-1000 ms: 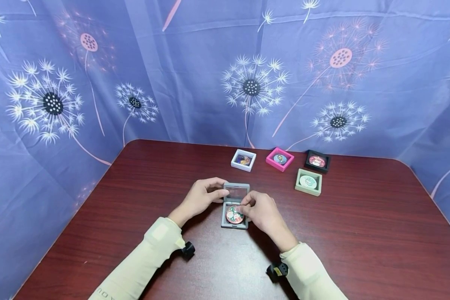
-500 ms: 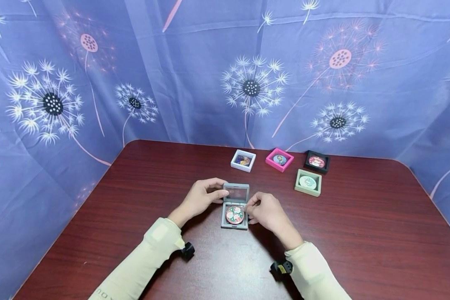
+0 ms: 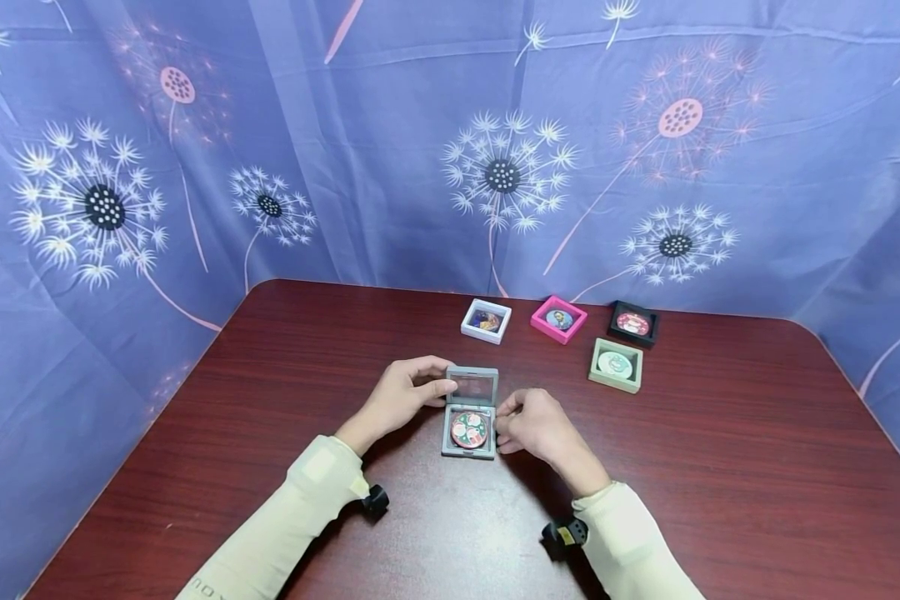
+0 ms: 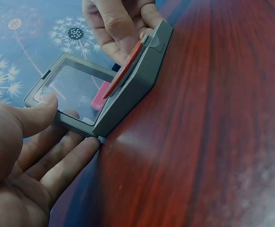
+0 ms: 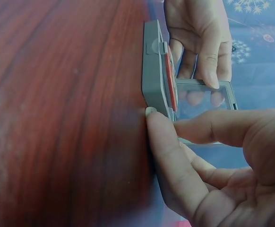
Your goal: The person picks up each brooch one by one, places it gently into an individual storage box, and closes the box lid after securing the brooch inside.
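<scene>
Dandelion-print blue cloth hangs behind a glossy dark wood-grain bench [image 3: 270, 392], with a square grey plastic case [image 3: 470, 412] lying open mid-bench, its round red-green badge [image 3: 469, 428] inside. Left hand [image 3: 401, 393] pinches the clear-windowed lid [image 3: 472, 385] between thumb and fingers; right hand [image 3: 534, 423] has its fingers curled, thumb tip pressed against the case's right edge.

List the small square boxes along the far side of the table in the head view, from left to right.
White square box with a dark disc → pink square box with a blue disc → pale green square box with a white disc → black square box with a red disc.

bare table [image 3: 270, 400] left, four boxed badges [image 3: 615, 364] crowding far right
</scene>
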Tool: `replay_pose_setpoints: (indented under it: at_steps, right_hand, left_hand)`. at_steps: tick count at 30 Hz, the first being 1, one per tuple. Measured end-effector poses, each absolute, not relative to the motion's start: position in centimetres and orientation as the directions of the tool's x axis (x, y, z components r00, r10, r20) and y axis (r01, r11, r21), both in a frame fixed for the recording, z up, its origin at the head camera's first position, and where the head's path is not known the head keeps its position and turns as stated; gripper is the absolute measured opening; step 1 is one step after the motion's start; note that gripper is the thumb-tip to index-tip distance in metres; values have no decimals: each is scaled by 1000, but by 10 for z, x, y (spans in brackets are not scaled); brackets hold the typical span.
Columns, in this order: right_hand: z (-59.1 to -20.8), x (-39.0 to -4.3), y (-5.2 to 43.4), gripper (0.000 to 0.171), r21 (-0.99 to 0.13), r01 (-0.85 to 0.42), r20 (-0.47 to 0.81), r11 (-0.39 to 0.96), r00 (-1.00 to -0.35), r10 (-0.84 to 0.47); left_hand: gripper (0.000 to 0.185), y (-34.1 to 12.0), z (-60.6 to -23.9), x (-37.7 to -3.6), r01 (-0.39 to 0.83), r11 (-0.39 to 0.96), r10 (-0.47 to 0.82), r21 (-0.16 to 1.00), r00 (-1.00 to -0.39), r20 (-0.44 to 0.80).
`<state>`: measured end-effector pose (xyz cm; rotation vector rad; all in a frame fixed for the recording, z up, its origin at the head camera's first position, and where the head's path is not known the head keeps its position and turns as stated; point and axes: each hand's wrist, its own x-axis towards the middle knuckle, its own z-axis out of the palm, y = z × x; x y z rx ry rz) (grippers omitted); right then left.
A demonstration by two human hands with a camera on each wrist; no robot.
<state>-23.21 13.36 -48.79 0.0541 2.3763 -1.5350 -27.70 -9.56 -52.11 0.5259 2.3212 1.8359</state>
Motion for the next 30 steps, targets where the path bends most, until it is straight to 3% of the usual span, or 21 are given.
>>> replay_pose_setpoints:
  at_steps: [30]
  right_hand:
    - [-489, -232, 134, 9, -909, 222, -293, 353, -942, -162]
  left_hand:
    - [23, -104, -519, -278, 183, 157, 430, 970, -897, 100]
